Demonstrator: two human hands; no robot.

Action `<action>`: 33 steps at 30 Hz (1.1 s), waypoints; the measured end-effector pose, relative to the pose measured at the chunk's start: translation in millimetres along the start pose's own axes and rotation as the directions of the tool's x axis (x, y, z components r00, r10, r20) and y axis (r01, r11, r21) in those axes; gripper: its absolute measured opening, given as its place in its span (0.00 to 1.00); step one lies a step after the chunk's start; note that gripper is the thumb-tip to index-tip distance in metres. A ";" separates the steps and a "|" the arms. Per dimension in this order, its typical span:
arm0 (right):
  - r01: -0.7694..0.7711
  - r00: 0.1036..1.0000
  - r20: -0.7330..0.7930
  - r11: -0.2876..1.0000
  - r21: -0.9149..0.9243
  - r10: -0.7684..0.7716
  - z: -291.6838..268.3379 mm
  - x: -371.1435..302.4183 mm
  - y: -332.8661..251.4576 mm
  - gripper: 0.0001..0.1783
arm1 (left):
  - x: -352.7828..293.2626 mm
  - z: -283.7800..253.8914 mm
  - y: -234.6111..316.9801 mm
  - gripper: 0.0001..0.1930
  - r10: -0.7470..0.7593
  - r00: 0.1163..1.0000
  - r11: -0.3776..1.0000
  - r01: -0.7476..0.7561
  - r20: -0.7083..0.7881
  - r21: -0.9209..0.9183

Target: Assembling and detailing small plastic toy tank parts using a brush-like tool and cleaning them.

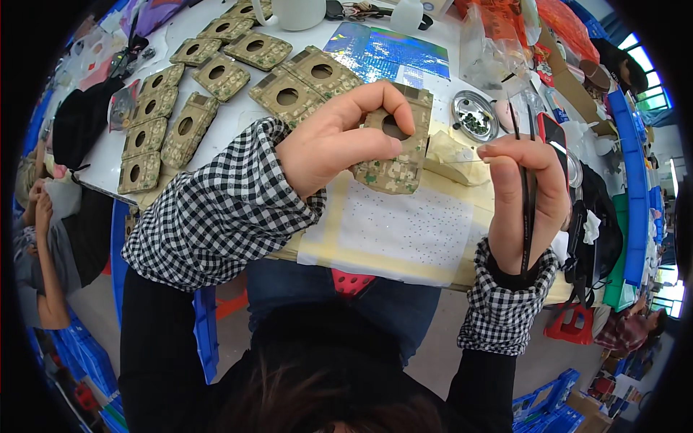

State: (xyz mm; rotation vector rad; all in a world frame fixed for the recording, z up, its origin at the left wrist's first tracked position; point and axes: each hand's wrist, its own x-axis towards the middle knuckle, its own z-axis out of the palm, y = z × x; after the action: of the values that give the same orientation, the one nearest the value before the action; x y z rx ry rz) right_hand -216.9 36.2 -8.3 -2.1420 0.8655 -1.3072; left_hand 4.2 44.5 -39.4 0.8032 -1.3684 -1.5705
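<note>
My left hand (321,144) grips a camouflage-patterned toy tank hull (410,164) with a round hole in its top. Thumb and forefinger curl around the edge of that hole. In my right hand (512,195), black tweezers (529,198) lie against the palm, tips pointing away from me. Its thumb and forefinger are pinched together at the near side of a cream-coloured block (455,160); whether a tiny piece sits between them I cannot make out. Below the hull, a white sheet (393,231) carries many small dark specks. A round metal dish (475,117) holds little dark green bits.
Several more camouflage hulls (216,76) stand in rows at the left and back left. A white mug (297,13) and a shiny blue sheet (382,52) are at the back. Plastic bags (494,47) crowd the back right. A person (54,245) sits at the left.
</note>
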 end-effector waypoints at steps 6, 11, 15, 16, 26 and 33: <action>0.003 0.998 0.061 0.970 0.245 -0.018 14.9 -4.7 2.2 0.04 | 1.2 3.0 -3.3 0.12 0.065 0.998 0.997 -0.066 0.015 0.049; -0.035 0.997 0.072 0.967 0.253 0.017 19.2 -5.1 1.3 0.04 | -1.6 4.6 -3.5 0.12 0.134 0.991 0.977 -0.133 0.008 0.165; -0.038 0.998 0.065 0.970 0.240 0.023 20.9 -6.2 3.0 0.05 | -1.8 6.5 -2.5 0.12 0.139 0.990 0.974 -0.138 0.006 0.177; -0.040 0.997 0.069 0.972 0.232 0.025 21.1 -6.2 2.9 0.05 | -2.2 6.5 -2.5 0.12 0.141 0.990 0.974 -0.140 0.005 0.177; -0.041 0.996 0.087 0.973 0.227 0.022 21.0 -5.9 2.8 0.04 | -3.1 6.5 -2.7 0.12 0.150 0.989 0.970 -0.146 -0.002 0.194; -0.033 0.995 0.098 0.978 0.204 0.013 20.5 -5.5 2.2 0.05 | -3.4 6.4 -2.9 0.12 0.154 0.988 0.970 -0.150 -0.003 0.193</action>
State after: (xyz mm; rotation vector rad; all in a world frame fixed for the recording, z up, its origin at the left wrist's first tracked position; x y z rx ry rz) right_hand -200.9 40.2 -21.8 -2.0091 0.6823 -1.2154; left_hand -0.7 50.2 -41.3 0.8043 -1.5479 -1.3246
